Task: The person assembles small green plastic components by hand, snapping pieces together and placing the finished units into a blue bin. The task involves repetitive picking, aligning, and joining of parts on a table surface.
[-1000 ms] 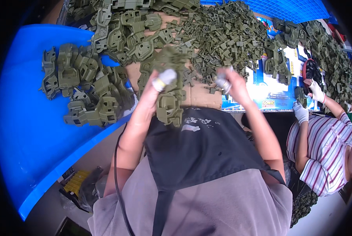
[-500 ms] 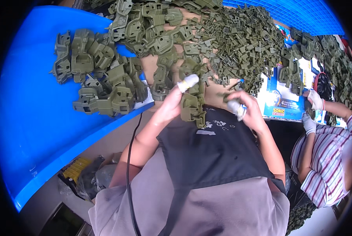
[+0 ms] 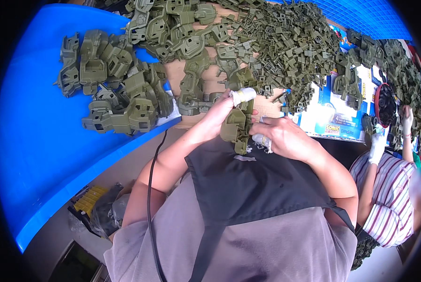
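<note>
An olive-green moulded plastic shell (image 3: 234, 126), shaped like part of a toy vehicle body, is held upright in front of my black apron. My left hand (image 3: 220, 113) grips its upper left side, with a white wrap on the thumb. Closed against the shell's right side is my right hand (image 3: 288, 138), also with white wrapping on a digit. Whether a small piece sits between the right fingertips and the shell is hidden.
Small green plastic parts (image 3: 290, 51) are heaped beyond my hands. Larger shells (image 3: 142, 113) lie on the left, some over a blue tray (image 3: 36, 155). At right, a co-worker's gloved hand (image 3: 377, 149) is near a red-rimmed bowl (image 3: 385, 105) of dark pieces.
My right hand has come left from beside the pile onto the shell. My left hand and the shell have shifted slightly right. One of the co-worker's hands has reached farther away.
</note>
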Demonstrator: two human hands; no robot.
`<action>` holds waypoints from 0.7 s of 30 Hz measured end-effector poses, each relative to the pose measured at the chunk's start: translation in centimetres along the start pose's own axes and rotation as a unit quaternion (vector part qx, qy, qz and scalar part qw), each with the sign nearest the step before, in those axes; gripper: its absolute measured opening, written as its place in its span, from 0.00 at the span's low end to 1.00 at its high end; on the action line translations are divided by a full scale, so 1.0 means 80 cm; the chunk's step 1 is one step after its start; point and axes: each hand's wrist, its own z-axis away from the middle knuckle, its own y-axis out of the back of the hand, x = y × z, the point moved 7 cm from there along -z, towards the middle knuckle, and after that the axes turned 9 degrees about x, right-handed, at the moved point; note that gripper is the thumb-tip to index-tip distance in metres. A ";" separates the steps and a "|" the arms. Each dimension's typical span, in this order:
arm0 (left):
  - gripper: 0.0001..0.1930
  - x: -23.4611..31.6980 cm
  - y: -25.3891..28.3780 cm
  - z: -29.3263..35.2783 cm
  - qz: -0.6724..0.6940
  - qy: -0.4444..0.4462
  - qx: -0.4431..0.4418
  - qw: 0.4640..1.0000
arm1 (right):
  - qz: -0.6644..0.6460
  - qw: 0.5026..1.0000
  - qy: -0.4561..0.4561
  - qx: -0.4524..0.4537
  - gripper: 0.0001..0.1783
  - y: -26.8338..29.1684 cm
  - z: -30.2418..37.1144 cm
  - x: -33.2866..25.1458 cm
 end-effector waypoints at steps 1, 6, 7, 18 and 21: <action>0.18 -0.001 0.001 0.000 -0.003 0.002 -0.001 1.000 | -0.006 1.000 0.000 -0.003 0.17 -0.004 0.000 0.001; 0.18 -0.006 0.003 -0.001 0.006 0.010 0.003 1.000 | -0.067 0.998 0.015 0.007 0.19 -0.019 -0.001 0.014; 0.18 -0.008 0.003 -0.001 0.014 0.014 0.006 1.000 | -0.089 0.996 0.020 0.012 0.20 -0.023 -0.001 0.016; 0.24 0.019 0.103 -0.022 0.140 -0.190 0.034 0.971 | -0.249 0.958 -0.040 0.135 0.19 -0.029 -0.046 0.088; 0.20 0.034 0.137 -0.021 0.153 -0.254 0.099 0.950 | 0.054 0.958 -0.131 0.249 0.32 -0.065 -0.072 0.130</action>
